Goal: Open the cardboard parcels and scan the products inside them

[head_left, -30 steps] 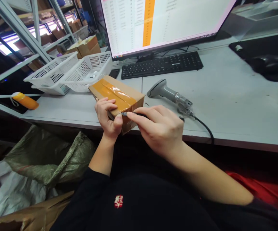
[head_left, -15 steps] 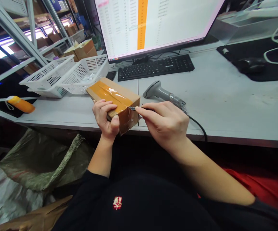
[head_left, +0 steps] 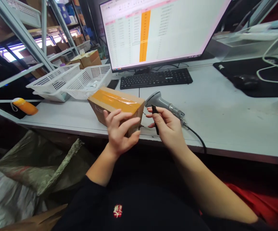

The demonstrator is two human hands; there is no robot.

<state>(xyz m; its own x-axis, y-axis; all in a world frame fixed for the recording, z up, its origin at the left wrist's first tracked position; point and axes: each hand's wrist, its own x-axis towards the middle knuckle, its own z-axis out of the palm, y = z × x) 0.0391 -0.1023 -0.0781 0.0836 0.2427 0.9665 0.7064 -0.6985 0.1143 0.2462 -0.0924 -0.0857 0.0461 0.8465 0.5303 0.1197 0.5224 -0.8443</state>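
Note:
A small cardboard box (head_left: 112,104) sealed with yellow-brown tape rests on the grey desk (head_left: 225,109) at its near edge. My left hand (head_left: 120,133) grips the box's near end, fingers spread over the cardboard. My right hand (head_left: 167,126) is just right of the box, apart from it, and is closed on a thin black tool (head_left: 155,118) that looks like a small cutter, held upright. A grey barcode scanner (head_left: 164,103) lies on the desk just behind my right hand.
Two white perforated baskets (head_left: 74,80) stand at the left. A black keyboard (head_left: 155,78) and a monitor (head_left: 158,29) are behind the box. A mouse (head_left: 244,81) sits on a black mat at the right. An orange item (head_left: 25,106) lies far left; sacks lie on the floor.
My right hand has pulled the black tool off the box's taped end and raised it upright. My left hand has shifted its grip on the box, which has turned slightly.

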